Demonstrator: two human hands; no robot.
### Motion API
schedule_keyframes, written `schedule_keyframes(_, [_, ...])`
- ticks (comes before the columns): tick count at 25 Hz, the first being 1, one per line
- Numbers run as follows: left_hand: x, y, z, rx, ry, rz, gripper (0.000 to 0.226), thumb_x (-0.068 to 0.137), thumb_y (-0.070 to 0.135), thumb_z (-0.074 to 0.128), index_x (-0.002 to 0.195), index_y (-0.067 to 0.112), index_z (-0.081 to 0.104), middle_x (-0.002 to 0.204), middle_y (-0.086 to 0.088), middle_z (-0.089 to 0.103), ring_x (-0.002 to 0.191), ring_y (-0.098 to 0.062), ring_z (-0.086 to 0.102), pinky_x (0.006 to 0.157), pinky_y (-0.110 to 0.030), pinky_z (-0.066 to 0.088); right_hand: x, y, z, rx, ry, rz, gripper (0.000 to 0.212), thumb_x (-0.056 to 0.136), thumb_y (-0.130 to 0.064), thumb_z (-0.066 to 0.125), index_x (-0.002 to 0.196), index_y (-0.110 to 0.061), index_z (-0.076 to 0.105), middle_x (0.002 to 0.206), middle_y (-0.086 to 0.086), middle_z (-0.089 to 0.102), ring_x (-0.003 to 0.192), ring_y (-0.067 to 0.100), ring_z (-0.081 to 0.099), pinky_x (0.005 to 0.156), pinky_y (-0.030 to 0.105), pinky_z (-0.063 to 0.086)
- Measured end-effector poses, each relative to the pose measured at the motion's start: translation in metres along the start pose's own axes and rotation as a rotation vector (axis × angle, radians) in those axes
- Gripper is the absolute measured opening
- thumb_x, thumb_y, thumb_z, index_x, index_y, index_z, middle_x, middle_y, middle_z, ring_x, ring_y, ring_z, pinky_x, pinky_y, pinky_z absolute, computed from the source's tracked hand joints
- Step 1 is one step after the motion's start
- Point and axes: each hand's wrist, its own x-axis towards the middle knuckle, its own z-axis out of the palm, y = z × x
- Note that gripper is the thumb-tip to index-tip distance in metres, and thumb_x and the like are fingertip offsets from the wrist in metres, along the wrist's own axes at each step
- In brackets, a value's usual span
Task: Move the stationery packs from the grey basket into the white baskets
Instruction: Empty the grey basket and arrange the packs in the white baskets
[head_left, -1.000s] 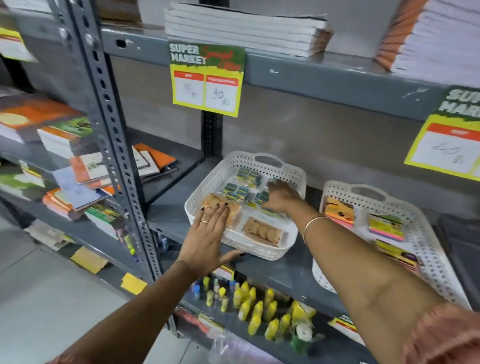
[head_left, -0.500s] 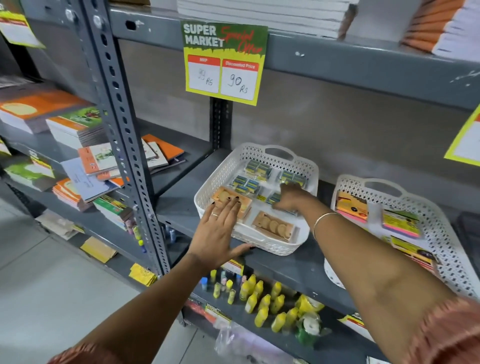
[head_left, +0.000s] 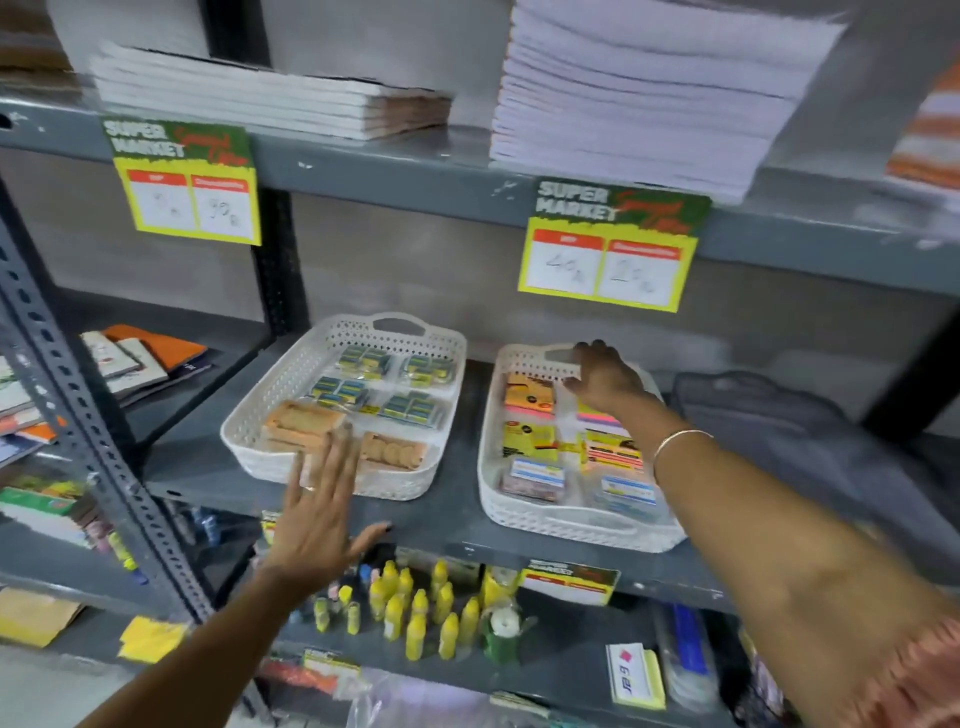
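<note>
two baskets side by side on the middle shelf (head_left: 457, 512)

we see the left basket (head_left: 270, 415) holding packs, the right basket (head_left: 491, 467) just beside it; bottles (head_left: 415, 613) stand below, paper stacks (head_left: 639, 104) on the shelf above.

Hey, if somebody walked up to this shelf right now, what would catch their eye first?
Probably the two white baskets side by side on the middle shelf: the left basket with green and tan packs, the right basket with bright yellow and pink ones. The right hand reaches over the right basket's far end, and the left hand, open, hovers before the left one. Yellow price signs hang from the shelf above.
</note>
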Motion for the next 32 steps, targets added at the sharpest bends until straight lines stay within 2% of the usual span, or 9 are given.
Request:
schedule_keyframes(2, [-0.009, 0.044, 0.015, -0.056, -0.022, 0.178, 0.086, 0.088, 0.067, 0.020, 0.146, 0.007, 0.001, 0.156, -0.009, 0.001, 0.141, -0.025, 0.004, 0.113, -0.043, 0.002, -0.016, 0.043, -0.001, -0.004, 0.007, 0.084, 0.051, 0.089, -0.029, 0.058, 0.132, -0.004, 0.045, 0.131, 0.020, 0.048, 0.124, 0.035, 0.047, 0.097, 0.041, 0.045])
schedule_keyframes(4, [-0.016, 0.078, 0.033, -0.058, -0.088, 0.304, 0.081, 0.090, 0.064, 0.020, 0.145, 0.006, 0.013, 0.149, -0.016, 0.025, 0.138, -0.026, 0.015, 0.112, -0.035, 0.004, -0.037, 0.085, 0.001, 0.013, -0.027, 0.163, 0.051, 0.089, -0.027, 0.057, 0.133, -0.004, 0.046, 0.135, 0.020, 0.047, 0.126, 0.036, 0.047, 0.099, 0.040, 0.044])
schedule_keyframes(7, [-0.018, 0.091, 0.054, -0.052, -0.211, 0.266, 0.079, 0.090, 0.064, 0.017, 0.135, 0.000, 0.030, 0.132, -0.021, 0.050, 0.123, -0.031, 0.044, 0.109, -0.030, 0.009, -0.068, 0.139, 0.014, -0.039, -0.110, 0.289, 0.057, 0.090, -0.029, 0.053, 0.139, -0.004, 0.040, 0.147, 0.020, 0.038, 0.133, 0.036, 0.040, 0.107, 0.041, 0.040])
schedule_keyframes(12, [-0.004, 0.096, 0.067, -0.018, -0.296, 0.140, 0.089, 0.087, 0.067, 0.016, 0.129, -0.006, 0.044, 0.130, -0.023, 0.051, 0.118, -0.034, 0.049, 0.106, -0.034, 0.013, -0.112, 0.196, 0.032, -0.177, -0.222, 0.446, 0.049, 0.093, -0.018, 0.045, 0.138, -0.002, 0.038, 0.141, 0.022, 0.041, 0.130, 0.038, 0.040, 0.110, 0.041, 0.034])
schedule_keyframes(16, [-0.004, 0.104, 0.067, 0.001, -0.269, 0.093, 0.092, 0.086, 0.069, 0.012, 0.127, -0.006, 0.048, 0.128, -0.021, 0.054, 0.117, -0.034, 0.050, 0.102, -0.039, 0.022, -0.128, 0.213, 0.030, -0.108, -0.460, 0.524, 0.072, 0.077, -0.046, 0.049, 0.141, -0.015, 0.042, 0.143, 0.018, 0.042, 0.132, 0.037, 0.041, 0.108, 0.043, 0.038])
schedule_keyframes(18, [-0.005, 0.105, 0.067, 0.002, -0.262, 0.081, 0.093, 0.086, 0.070, 0.012, 0.127, -0.005, 0.048, 0.129, -0.021, 0.053, 0.118, -0.034, 0.050, 0.102, -0.039, 0.023, -0.132, 0.214, 0.027, -0.146, -0.532, 0.540, 0.066, 0.082, -0.048, 0.051, 0.138, -0.015, 0.046, 0.143, 0.016, 0.046, 0.127, 0.034, 0.049, 0.099, 0.038, 0.043])
schedule_keyframes(26, [-0.004, 0.105, 0.063, 0.029, -0.294, 0.053, 0.092, 0.085, 0.071, 0.013, 0.130, -0.002, 0.046, 0.131, -0.018, 0.052, 0.120, -0.031, 0.049, 0.102, -0.039, 0.022, -0.120, 0.226, 0.040, -0.226, -0.569, 0.663, 0.053, 0.090, -0.043, 0.051, 0.126, -0.005, 0.059, 0.136, 0.016, 0.056, 0.119, 0.031, 0.056, 0.101, 0.034, 0.042])
schedule_keyframes(29, [-0.004, 0.106, 0.061, 0.037, -0.315, 0.054, 0.092, 0.084, 0.071, 0.012, 0.130, -0.001, 0.046, 0.132, -0.017, 0.052, 0.121, -0.030, 0.048, 0.103, -0.039, 0.021, -0.116, 0.223, 0.040, -0.223, -0.563, 0.682, 0.049, 0.090, -0.038, 0.054, 0.126, -0.005, 0.059, 0.129, 0.013, 0.060, 0.106, 0.027, 0.059, 0.088, 0.031, 0.045])
schedule_keyframes(32, [-0.004, 0.105, 0.061, 0.043, -0.342, 0.049, 0.092, 0.084, 0.072, 0.014, 0.130, -0.001, 0.047, 0.132, -0.016, 0.052, 0.121, -0.029, 0.048, 0.104, -0.039, 0.021, -0.116, 0.223, 0.040, -0.156, -0.522, 0.736, 0.059, 0.091, -0.031, 0.055, 0.139, 0.000, 0.042, 0.136, 0.017, 0.054, 0.108, 0.029, 0.060, 0.073, 0.028, 0.044])
